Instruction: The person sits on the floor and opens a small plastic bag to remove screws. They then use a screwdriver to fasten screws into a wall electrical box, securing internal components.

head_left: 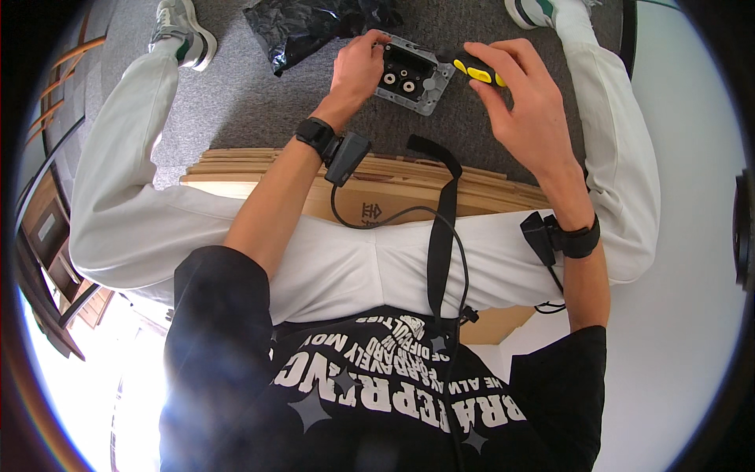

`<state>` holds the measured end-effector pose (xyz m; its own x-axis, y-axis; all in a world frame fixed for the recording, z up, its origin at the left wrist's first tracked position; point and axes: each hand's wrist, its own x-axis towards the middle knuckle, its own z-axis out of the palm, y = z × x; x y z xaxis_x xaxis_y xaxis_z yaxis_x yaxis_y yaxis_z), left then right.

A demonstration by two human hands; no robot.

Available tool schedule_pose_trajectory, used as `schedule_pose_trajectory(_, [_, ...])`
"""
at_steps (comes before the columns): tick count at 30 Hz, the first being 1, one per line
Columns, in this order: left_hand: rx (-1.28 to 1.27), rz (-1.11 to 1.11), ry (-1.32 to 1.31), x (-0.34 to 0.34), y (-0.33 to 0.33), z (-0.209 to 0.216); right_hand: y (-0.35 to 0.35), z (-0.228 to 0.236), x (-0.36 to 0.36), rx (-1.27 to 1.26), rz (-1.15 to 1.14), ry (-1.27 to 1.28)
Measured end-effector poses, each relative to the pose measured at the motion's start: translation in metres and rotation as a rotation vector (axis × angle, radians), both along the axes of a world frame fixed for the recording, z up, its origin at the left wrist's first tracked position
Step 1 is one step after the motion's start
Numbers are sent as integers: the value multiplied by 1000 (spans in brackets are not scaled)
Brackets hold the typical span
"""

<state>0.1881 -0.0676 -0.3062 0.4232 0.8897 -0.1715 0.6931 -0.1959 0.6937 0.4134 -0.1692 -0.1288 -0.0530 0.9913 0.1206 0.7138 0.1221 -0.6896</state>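
Observation:
A grey metal housing with a black inside and a couple of round, light-coloured fittings rests on the carpet in front of me. My left hand grips its left edge, fingers curled over the rim. In my right hand is a screwdriver with a black and yellow handle, pinched between thumb and fingers. Its handle lies tilted beside the housing's upper right corner, and the dark front end points toward that corner. Whether the tip touches a screw is too small to tell.
A crumpled black plastic bag lies just beyond my left hand. Between my legs and the grey carpet is a stack of flat cardboard. A black strap and a thin cable cross my lap. Wooden furniture stands far left.

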Motion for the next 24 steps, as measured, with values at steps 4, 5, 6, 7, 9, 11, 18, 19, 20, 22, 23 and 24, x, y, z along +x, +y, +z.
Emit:
schedule_pose_trajectory(4, [-92,42,6,0,0,7,0,1,3,-25,-18,15])
schedule_pose_trajectory(5, [-109,43,21,1,0,8,0,1,3,-47,-26,26])
schedule_pose_trajectory(6, [-105,35,34,1,0,9,0,1,4,-29,-24,14])
schedule_pose_trajectory(7, [-113,26,54,2,-1,11,0,1,4,-23,-20,8])
schedule_pose_trajectory(9, [-100,20,86,4,-1,11,0,0,5,-22,-17,6])
schedule_pose_trajectory(11, [-67,19,113,7,-3,10,0,-1,5,-36,-18,14])
schedule_pose_trajectory(18, [70,26,113,10,-4,8,2,-2,7,50,-7,-7])
schedule_pose_trajectory(19, [16,50,115,10,-2,9,2,-2,7,51,-9,-8])
schedule_pose_trajectory(20, [-39,74,116,11,-1,10,2,-2,8,52,-11,-10])
schedule_pose_trajectory(22, [-11,92,108,11,4,13,3,0,8,57,-16,-7])
schedule_pose_trajectory(23, [-17,100,115,10,7,15,3,0,9,61,-17,-6])
schedule_pose_trajectory(24, [-6,94,132,9,11,17,3,1,10,55,-30,4])
